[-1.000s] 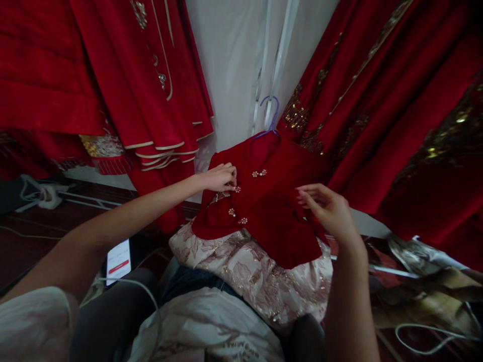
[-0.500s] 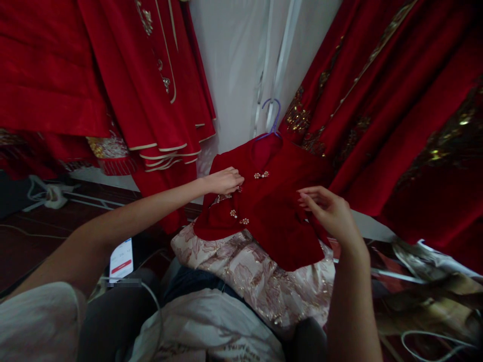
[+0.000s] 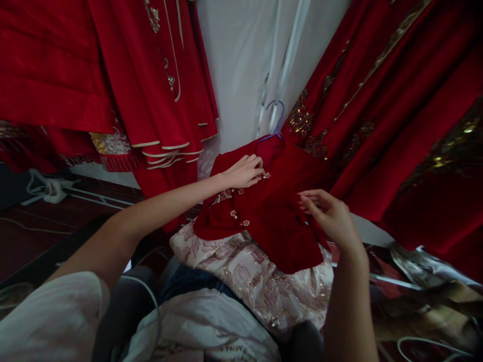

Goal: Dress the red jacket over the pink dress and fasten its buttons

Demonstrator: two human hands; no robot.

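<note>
A dark red jacket (image 3: 271,211) with beaded flower fastenings lies spread over my lap. A purple hanger (image 3: 278,118) sits in its neckline. My left hand (image 3: 246,172) has its fingers curled at the top beaded fastening (image 3: 266,175), partly covering it; what is under the fingertips is hidden. Lower down, two more beaded flowers (image 3: 234,214) show near the front hem. My right hand (image 3: 326,207) hovers at the jacket's right side, thumb and fingers bent but slightly apart, with nothing visible between them. Under the jacket is a pale pink floral brocade cloth (image 3: 249,271).
Red garments with cream piping (image 3: 158,100) hang at left. More red garments with gold sequins (image 3: 377,110) hang at right. A white wall and metal pole (image 3: 290,50) stand between them. Silvery plastic (image 3: 418,261) lies at lower right, and a white cable (image 3: 151,291) crosses my lap.
My left hand has moved right and slightly up, from the lower fastening to the top one. My right hand has barely moved. The phone at lower left is now mostly hidden by my arm.
</note>
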